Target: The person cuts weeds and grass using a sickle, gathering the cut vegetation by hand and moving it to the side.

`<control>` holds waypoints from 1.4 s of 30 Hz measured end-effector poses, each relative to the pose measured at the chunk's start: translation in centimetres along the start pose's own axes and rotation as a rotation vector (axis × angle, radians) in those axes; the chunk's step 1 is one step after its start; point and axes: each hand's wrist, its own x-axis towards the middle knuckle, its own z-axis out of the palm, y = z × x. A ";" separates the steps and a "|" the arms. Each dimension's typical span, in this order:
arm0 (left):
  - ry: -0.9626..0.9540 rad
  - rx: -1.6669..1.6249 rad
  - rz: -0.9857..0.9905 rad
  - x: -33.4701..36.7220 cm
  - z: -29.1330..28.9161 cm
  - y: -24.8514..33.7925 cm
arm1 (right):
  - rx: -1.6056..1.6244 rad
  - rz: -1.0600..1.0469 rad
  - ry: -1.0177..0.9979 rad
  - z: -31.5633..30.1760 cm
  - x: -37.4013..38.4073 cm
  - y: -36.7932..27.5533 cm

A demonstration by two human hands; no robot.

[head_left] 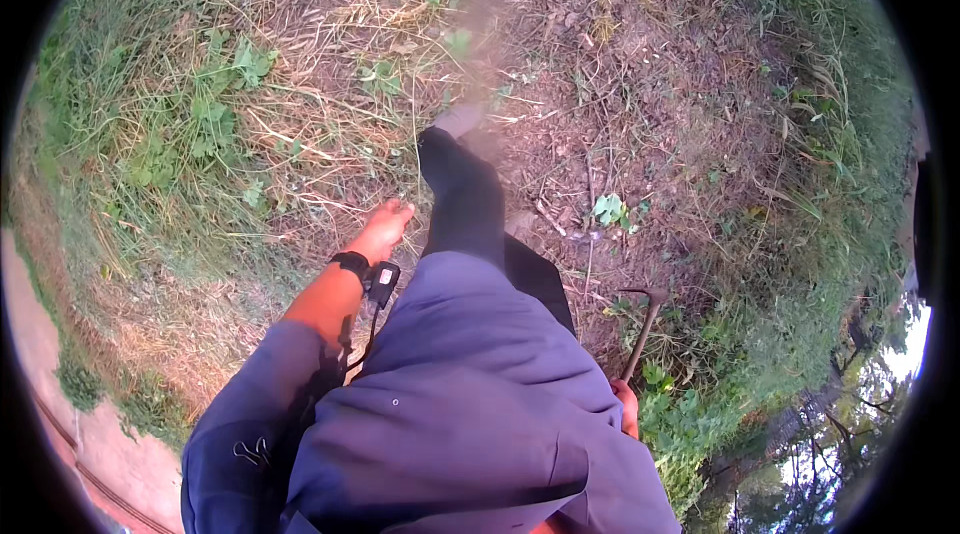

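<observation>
My left hand (385,227) hangs over dry grass to the left of my leg, its fingers loosely stretched and nothing seen in them. A black band (350,262) circles that wrist, and a small black box (382,284) on a cable sits beside it. Low on the right, my right hand (627,408) is wrapped round the handle of a hand tool with a curved metal head (645,319). The tool points up and away, its dark head crosswise at the far end. My shirt hides most of the right forearm.
Ahead lies brown ground with dry stalks (310,124) and leaf litter (640,104). Green weeds (210,124) grow at the left, and thicker plants (690,414) crowd the right. My dark trouser leg (465,204) is stretched forward. A pale paved strip (120,454) runs at lower left.
</observation>
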 end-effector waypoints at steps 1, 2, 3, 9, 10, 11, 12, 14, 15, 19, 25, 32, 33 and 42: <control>0.061 -0.018 0.114 -0.2 1.6 1.5 | 0.046 0.002 0.023 0.5 -1.1 -0.8; 0.067 -0.012 0.134 -0.1 2.8 2.9 | 0.092 0.005 0.044 0.8 -1.7 -1.6; 0.072 0.012 0.035 -0.9 2.0 -1.8 | 0.044 0.101 0.074 -0.8 -2.6 1.4; 0.025 0.005 0.166 0.9 2.3 0.3 | 0.027 -0.031 0.001 2.0 -1.4 -1.2; 0.077 -0.070 0.199 0.0 1.3 0.6 | 0.043 -0.027 0.021 3.1 -2.2 -1.8; 0.123 -0.042 0.211 -0.9 -0.4 0.7 | 0.060 -0.031 -0.002 3.3 -1.9 -1.8; 0.231 -0.038 0.167 -2.2 -2.4 1.5 | 0.084 -0.032 -0.022 3.1 -1.3 -1.6; 0.367 -0.012 0.206 -5.2 -8.7 2.7 | 0.120 -0.044 -0.043 3.8 -1.2 -1.5; 0.449 0.060 0.281 -6.2 -13.6 2.7 | 0.106 -0.047 -0.066 4.2 -0.8 -1.5; 0.945 0.361 0.469 -17.4 -33.8 7.1 | 0.227 -0.007 -0.107 5.1 1.0 0.0; 1.643 0.505 0.477 -29.6 -42.5 13.5 | 0.364 -0.119 -0.147 8.7 0.3 -1.8; 0.682 0.719 0.867 -16.4 -10.5 31.7 | 0.645 -0.107 -0.169 7.4 3.9 8.9; 0.506 0.559 0.891 -14.2 -6.5 32.9 | 0.693 -0.101 -0.186 7.1 4.5 10.2; 0.075 1.211 0.933 -15.9 33.6 25.2 | 0.930 0.135 -0.075 -0.1 8.1 23.7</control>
